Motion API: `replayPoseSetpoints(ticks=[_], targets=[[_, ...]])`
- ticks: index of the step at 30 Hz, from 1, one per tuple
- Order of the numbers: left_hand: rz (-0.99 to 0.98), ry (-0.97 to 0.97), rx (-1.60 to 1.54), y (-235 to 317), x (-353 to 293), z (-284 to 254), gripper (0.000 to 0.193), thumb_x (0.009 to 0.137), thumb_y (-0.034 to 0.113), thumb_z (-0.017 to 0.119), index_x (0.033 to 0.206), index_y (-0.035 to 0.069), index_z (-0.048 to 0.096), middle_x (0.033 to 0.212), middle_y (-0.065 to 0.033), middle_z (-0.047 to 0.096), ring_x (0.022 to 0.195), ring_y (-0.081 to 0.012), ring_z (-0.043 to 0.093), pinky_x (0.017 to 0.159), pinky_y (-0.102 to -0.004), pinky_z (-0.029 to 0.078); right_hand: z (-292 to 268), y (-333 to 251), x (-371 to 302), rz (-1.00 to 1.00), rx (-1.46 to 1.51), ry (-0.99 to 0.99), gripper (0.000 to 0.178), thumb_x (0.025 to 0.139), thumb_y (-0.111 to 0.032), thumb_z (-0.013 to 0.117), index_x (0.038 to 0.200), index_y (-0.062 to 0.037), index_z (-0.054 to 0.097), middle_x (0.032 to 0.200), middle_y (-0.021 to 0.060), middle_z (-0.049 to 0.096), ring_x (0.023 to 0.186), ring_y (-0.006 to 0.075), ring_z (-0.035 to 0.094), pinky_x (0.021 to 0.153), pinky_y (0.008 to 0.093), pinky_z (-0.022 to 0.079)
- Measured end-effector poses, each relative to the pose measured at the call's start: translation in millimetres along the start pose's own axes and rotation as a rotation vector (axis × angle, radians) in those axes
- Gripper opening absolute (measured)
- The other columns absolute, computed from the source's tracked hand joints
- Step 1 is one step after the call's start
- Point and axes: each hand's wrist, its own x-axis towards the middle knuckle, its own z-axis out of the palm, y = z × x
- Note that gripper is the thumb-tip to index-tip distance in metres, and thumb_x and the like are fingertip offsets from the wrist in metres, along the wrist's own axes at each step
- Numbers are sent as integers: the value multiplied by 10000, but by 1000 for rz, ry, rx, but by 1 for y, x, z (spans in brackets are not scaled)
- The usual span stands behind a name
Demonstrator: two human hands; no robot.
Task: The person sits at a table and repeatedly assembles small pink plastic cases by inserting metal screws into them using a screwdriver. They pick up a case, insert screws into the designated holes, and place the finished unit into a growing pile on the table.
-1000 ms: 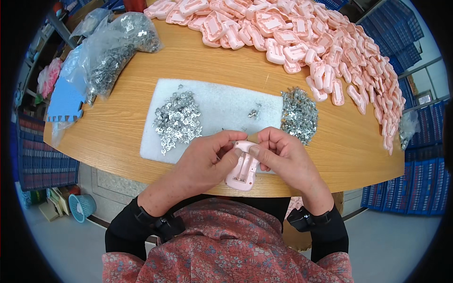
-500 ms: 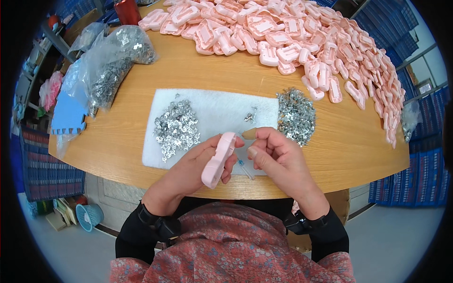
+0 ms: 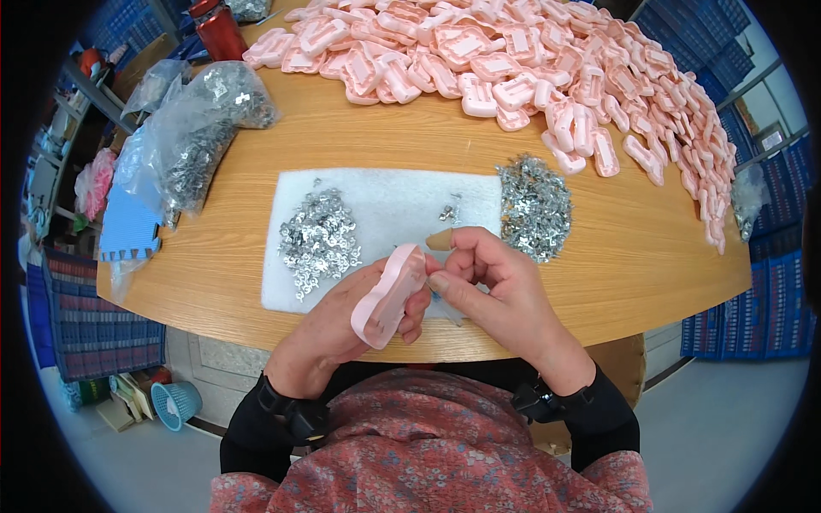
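A pale pink plastic shell (image 3: 392, 291) is held in my left hand (image 3: 335, 315), tilted, its hollow side turned partly toward the right. At the shell's upper right end is my right hand (image 3: 506, 295), with thumb and bent fingers drawn together. A tan cover (image 3: 440, 240) sits on its index fingertip. Whatever those fingers pinch is too small or hidden to make out. Beneath both hands lies a white foam pad (image 3: 398, 190), bearing a pile of small silvery metal clips (image 3: 319, 238) on its left and a few small metal pieces (image 3: 447, 212) toward the right.
Another heap of metal parts (image 3: 536, 209) adjoins the pad's right edge. A large mound of pink shells (image 3: 513, 64) spreads over the far right of the wooden table (image 3: 231, 256). Clear bags of metal parts (image 3: 192, 158), a blue foam mat (image 3: 128, 218) and a red canister (image 3: 219, 32) stand left.
My left hand has turned the shell, so more of its hollow inside shows. The right thumb has moved closer to the shell's end. The whole view has shifted slightly.
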Motion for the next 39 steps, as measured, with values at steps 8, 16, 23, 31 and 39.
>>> replayPoseSetpoints(ticks=[8, 16, 23, 31, 39], targets=[[36, 65, -21, -2, 2, -1, 433, 1030, 361, 511, 1289, 13, 522, 913, -40, 547, 754, -150, 521, 677, -311, 453, 13, -8, -9, -330, -325, 79, 209, 850, -27, 687, 1046, -35, 617, 791, 89, 617, 684, 207, 611, 619, 320, 471], [122, 245, 108, 4, 5, 13, 498, 1030, 335, 519, 1397, 3, 470, 1028, -34, 585, 909, -132, 564, 756, -277, 487, 17, -5, -13, -556, -579, 3, 275, 768, -11, 704, 1022, -74, 619, 1113, 76, 690, 899, 245, 639, 774, 372, 465], [15, 104, -108, 3, 2, 6, 498, 1030, 302, 493, 1430, 9, 447, 1047, -40, 604, 871, -112, 565, 721, -252, 469, 7, -10, -22, -585, -469, -50, 282, 740, 7, 697, 1001, -65, 617, 1148, 72, 686, 901, 269, 626, 789, 372, 477], [-36, -54, -210, -4, 5, 14, 499, 1009, 324, 541, 1398, 16, 485, 1039, -49, 638, 722, -99, 546, 665, -272, 463, -5, -22, -31, -619, -422, 116, 318, 725, -13, 753, 1010, -40, 614, 1003, 91, 679, 840, 301, 613, 719, 380, 496], [56, 200, 288, -30, 45, 87, 383, 1033, 274, 466, 1347, 54, 472, 1044, -35, 597, 861, -119, 564, 704, -245, 465, -23, -30, -73, -305, -561, 285, 593, 770, -117, 812, 1284, 3, 542, 1153, 134, 645, 975, 237, 648, 860, 336, 508]])
